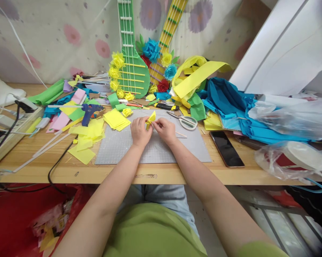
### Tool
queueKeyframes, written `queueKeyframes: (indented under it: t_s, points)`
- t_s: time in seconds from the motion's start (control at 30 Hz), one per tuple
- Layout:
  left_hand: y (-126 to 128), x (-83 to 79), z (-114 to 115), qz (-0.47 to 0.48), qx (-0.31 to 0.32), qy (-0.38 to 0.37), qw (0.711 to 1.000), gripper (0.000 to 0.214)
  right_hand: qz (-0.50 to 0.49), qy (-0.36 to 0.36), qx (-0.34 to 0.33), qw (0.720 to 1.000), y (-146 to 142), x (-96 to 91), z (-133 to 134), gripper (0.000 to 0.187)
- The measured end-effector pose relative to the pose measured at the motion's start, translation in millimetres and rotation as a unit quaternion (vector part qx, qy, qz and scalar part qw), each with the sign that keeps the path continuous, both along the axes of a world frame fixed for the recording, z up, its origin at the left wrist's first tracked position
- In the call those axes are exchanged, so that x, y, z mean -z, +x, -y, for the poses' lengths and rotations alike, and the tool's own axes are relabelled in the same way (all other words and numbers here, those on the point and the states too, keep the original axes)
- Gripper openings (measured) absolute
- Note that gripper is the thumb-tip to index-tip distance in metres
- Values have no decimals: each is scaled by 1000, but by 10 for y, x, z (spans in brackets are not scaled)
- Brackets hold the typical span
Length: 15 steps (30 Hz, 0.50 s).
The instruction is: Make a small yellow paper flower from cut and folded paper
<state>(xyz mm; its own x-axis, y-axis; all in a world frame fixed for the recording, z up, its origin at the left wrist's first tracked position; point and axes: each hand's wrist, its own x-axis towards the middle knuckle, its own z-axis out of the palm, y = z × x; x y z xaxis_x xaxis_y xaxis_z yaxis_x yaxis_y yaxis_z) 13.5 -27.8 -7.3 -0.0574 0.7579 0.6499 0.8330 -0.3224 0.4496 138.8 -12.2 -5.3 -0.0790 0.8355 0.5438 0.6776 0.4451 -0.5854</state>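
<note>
Above the grey cutting mat, both hands meet at a small folded yellow paper flower. My left hand is closed around its left side, fingers wrapped on the paper. From the right, my right hand pinches its lower edge between thumb and fingertips. A thin wooden stick shows beside my right hand. Just beyond the left hand sits a finished yellow paper rose, next to a stack of yellow paper squares. White-handled scissors lie at the mat's right back.
A blue glue gun and loose yellow sheets lie left. A black phone rests right of the mat, near a bagged cup. Behind stand a green paper instrument and blue crepe paper. A power strip lies far left.
</note>
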Motion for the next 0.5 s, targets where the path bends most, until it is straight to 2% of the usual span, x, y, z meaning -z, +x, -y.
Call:
queueKeyframes:
  t_s: [0.3,0.5]
  points:
    - [1,14,-6,-10,-1,-6,1000,22,-7,-3,-3,1000,-5,1,10,27]
    - [-43,10,-13,-18,21,-10,1000,20,-7,-8,2,1000,13,6,6,29]
